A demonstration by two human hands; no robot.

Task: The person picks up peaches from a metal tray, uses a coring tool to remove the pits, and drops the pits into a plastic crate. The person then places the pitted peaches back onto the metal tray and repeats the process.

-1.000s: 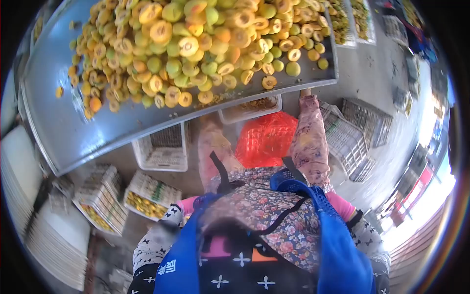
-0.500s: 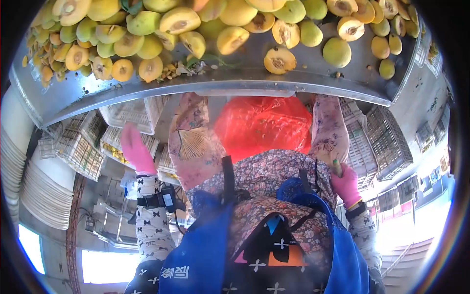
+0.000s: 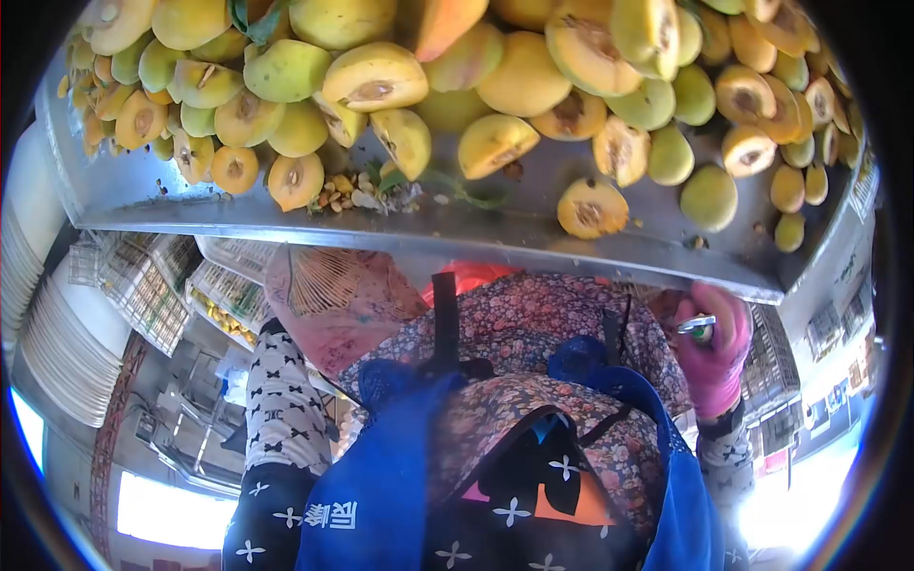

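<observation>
**Cut fruit on a steel table, tool hand at the near rim**

Downward view over the near rim of a metal table (image 3: 190, 205). Heaped across it, yellow and green fruit (image 3: 524, 81), much of it already halved, with open stone cavities facing up, as in the lone half (image 3: 592, 207) nearest the rim. Among the pieces at centre, a small litter of stones and scraps (image 3: 352, 193).

Just under the table's right corner, the right hand (image 3: 716, 347) in a pink glove, fingers curled shut around a small green-handled tool (image 3: 698, 326), metal tip upward, clear of the fruit. Out of sight, the left hand: only the bow-patterned left sleeve (image 3: 276, 400) visible, running up behind a floral cloth (image 3: 333, 305) below the rim. Spread or closed, impossible to tell.

Judged from the heap: a large share cut and stoned. Remainder uncertain, with many pieces skin side up, whole or merely face down.

Below the table at left, wire crates (image 3: 143, 281) and a stack of white trays (image 3: 52, 352).
</observation>
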